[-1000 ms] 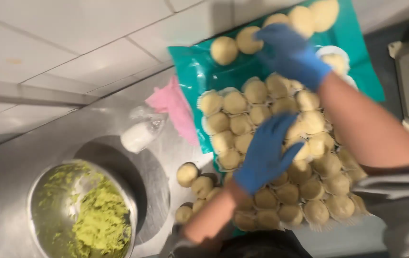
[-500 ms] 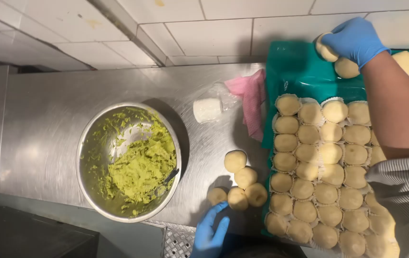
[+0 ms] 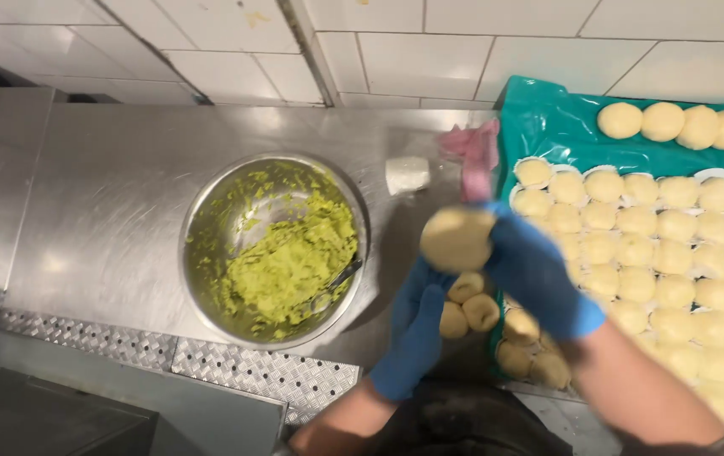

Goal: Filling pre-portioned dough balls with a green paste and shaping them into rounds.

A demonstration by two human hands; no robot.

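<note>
Both my hands wear blue gloves. My right hand and my left hand together hold a flattened pale dough disc above the steel counter. Under them lie a few small dough balls on the counter. Left of my hands stands a steel bowl with green mashed filling and a utensil handle in it. To the right, a teal tray carries several rows of dough balls, some in white paper cups.
A small white cup and a pink cloth lie on the steel counter near the tiled wall. A ribbed metal strip runs along the counter's front edge.
My right hand came back from the far end of the tray, and my left hand rose from the counter's edge. Both now meet around a dough disc over the loose balls.
</note>
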